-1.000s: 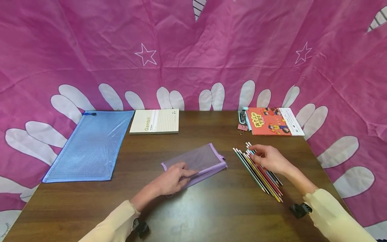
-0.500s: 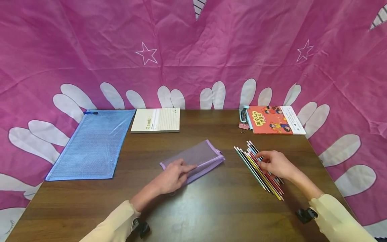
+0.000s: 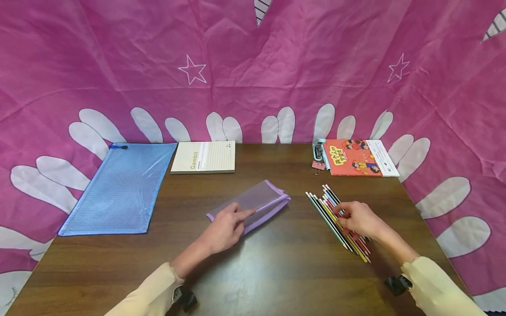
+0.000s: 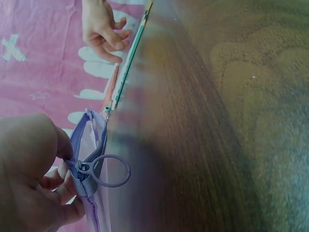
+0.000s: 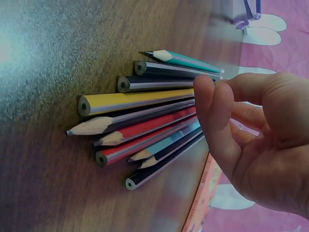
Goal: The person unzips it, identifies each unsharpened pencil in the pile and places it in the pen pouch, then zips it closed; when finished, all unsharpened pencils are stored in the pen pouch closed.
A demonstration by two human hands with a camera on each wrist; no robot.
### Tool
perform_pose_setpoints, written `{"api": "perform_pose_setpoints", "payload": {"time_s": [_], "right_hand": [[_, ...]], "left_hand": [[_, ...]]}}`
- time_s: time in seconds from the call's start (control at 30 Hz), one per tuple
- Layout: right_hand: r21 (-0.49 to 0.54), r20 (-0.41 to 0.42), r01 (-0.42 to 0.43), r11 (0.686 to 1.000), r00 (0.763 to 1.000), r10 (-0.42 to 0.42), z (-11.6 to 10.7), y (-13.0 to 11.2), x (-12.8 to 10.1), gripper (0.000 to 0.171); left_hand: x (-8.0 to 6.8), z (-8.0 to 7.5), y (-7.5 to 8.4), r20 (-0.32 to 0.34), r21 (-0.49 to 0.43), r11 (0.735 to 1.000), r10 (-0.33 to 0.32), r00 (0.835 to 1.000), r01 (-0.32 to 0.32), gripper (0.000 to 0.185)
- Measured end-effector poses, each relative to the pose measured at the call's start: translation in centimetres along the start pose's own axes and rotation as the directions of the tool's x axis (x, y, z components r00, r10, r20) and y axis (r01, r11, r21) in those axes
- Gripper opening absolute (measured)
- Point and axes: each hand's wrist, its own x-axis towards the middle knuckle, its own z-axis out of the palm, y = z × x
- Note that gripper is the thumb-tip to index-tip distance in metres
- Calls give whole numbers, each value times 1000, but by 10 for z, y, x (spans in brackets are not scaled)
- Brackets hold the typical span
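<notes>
My left hand (image 3: pixel 223 230) grips the purple mesh zipper pouch (image 3: pixel 258 197) by its near end. Its index finger stretches along the pouch's side. In the left wrist view a zipper pull (image 4: pixel 84 167) with a large ring hangs by the thumb, and the pouch's zippered edges stand apart. At the right, several pencils (image 5: pixel 140 100) lie side by side in a slanted bundle, in green, black, yellow, red and blue; some are sharpened, others flat-ended. Over them hovers my right hand (image 3: pixel 361 219), fingers loosely bent, with no pencil visible between thumb and fingertips.
A blue mesh zip bag (image 3: pixel 118 188) lies flat at the left. Beside it is a cream notebook (image 3: pixel 183 160). A red picture book (image 3: pixel 348 160) lies at the back right, next to a pink binder clip (image 3: pixel 318 165). Pink patterned cloth (image 3: pixel 253 66) hangs behind the table.
The pouch's far end has shifted up and left in the head view, its side spreading wider. My right hand has drawn slightly back toward me over the pencils, which stay put.
</notes>
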Motion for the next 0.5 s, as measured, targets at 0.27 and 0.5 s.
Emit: {"api": "perform_pose_setpoints", "payload": {"time_s": [0.27, 0.5], "right_hand": [[12, -17, 2, 1000, 1000, -2, 8, -1, 0, 26], [-24, -21, -15, 1000, 1000, 14, 10, -5, 2, 26]], "left_hand": [[0, 2, 1, -36, 16, 1000, -10, 999, 10, 44], [-2, 4, 1, -38, 18, 1000, -23, 999, 23, 44]]}}
